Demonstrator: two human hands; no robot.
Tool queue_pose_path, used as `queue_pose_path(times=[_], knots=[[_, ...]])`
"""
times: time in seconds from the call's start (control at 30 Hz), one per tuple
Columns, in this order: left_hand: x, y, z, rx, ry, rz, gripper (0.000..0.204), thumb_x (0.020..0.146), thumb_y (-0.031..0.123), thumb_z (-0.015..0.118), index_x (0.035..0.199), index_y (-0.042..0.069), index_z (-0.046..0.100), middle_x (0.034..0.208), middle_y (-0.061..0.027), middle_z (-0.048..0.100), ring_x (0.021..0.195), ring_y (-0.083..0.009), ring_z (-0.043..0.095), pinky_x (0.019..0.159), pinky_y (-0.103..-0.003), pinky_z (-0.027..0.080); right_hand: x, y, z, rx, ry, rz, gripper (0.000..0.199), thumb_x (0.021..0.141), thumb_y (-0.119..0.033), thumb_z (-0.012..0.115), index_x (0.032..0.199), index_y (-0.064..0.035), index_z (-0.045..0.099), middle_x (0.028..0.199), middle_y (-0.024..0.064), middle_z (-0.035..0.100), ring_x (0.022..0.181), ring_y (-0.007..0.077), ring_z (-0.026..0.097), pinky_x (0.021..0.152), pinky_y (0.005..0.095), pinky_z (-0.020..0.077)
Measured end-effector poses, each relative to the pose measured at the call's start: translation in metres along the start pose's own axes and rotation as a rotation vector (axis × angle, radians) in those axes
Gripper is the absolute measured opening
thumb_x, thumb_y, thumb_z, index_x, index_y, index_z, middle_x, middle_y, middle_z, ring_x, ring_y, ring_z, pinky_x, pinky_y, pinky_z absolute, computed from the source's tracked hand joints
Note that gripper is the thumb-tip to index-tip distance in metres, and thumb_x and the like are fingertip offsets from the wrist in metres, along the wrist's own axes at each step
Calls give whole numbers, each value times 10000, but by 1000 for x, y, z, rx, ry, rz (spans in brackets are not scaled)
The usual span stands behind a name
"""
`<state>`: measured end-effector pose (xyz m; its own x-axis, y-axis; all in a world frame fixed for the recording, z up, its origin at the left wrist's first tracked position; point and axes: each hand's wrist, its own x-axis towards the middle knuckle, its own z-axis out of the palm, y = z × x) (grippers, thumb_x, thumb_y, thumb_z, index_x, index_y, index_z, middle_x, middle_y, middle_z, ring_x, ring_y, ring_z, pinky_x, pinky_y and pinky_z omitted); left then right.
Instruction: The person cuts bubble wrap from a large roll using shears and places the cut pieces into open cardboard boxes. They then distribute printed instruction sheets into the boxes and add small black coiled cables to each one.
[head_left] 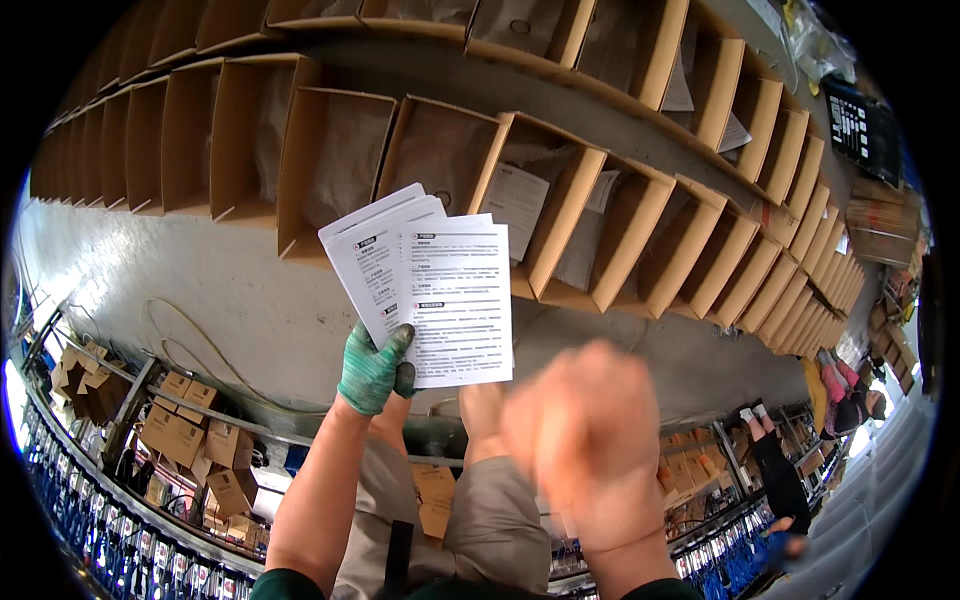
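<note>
My left hand [372,368], in a green glove with dark fingertips, grips a fanned bundle of printed sheets [462,290] by its lower left corner. The sheets are white with dark text and overlap one another. To the right of them, my bare right hand [585,440] is raised close to the camera and smeared by motion, so its fingers cannot be made out. Just beyond the sheets stands a row of open cardboard boxes [340,150] lined with clear plastic. A printed sheet [516,205] lies inside one box, right of the bundle.
A second row of open boxes [630,50] runs behind the first. A hose [215,350] lies on the grey floor [250,290] at left. Stacked cartons [195,420] and metal rails stand at lower left. Other people [775,460] are at the far right.
</note>
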<state>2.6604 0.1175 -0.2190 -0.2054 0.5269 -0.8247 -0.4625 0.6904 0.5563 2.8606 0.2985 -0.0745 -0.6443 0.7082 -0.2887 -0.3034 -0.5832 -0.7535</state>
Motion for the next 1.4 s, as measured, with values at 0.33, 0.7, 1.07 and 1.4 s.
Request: queue_pose_path(times=[0.33,0.7,1.07,1.4], knots=[[41,66,68,-66,-177,-30,381,982,138,713,1293,-5,547,1027,-74,702,725,-94,635,505,-240,514,10,90,-108,-302,631,359,331,1013,-235,704,1158,62,677,1017,87,756,905,98,655,814,283,532],[77,57,71,-107,12,10,338,959,47,695,1266,-4,563,1019,-88,694,724,-121,608,579,-273,509,51,69,-223,-886,903,328,349,1068,-262,572,1135,60,691,1007,160,742,928,205,693,843,375,530],[83,59,79,-144,-88,-18,322,984,90,692,1260,17,545,946,-74,685,583,-91,571,432,-245,450,161,8,-322,-1173,597,359,541,1000,-526,635,1060,9,678,922,123,737,714,187,729,511,312,555],[74,62,93,-165,-86,59,380,978,53,689,1330,-1,554,1191,-82,686,1002,-132,636,811,-281,559,49,77,-164,-204,472,481,245,1060,-181,611,1079,49,696,954,54,720,899,83,643,817,250,520]])
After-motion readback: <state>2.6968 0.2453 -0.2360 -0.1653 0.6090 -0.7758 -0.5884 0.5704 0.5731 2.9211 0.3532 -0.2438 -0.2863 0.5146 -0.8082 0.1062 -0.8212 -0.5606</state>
